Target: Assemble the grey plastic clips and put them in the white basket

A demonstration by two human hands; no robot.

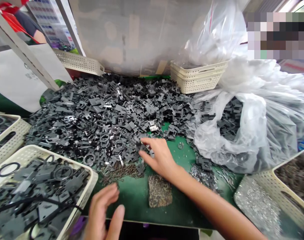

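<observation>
My right hand (158,155) reaches to the front of a large heap of dark grey plastic parts (131,110). Its thumb and index finger are at either side of a small dark grey plastic part (139,144), which looks pinched at the fingertips. Nearer the table edge, my left hand (103,210) hangs open, thumb and fingers apart, holding nothing. Between the hands lies a speckled, worn square block (160,191) on the green table (134,200). Small brown pieces (126,170), too small to name, are spread before the heap.
A cream basket (93,181) of grey parts and rings stands front left, another basket (19,128) behind it. Stacked baskets (199,80) sit at the back. On the right are an open plastic bag (254,140) of parts, small silvery pieces (204,171) and a basket (267,176). A person's arm (39,36) shows far left.
</observation>
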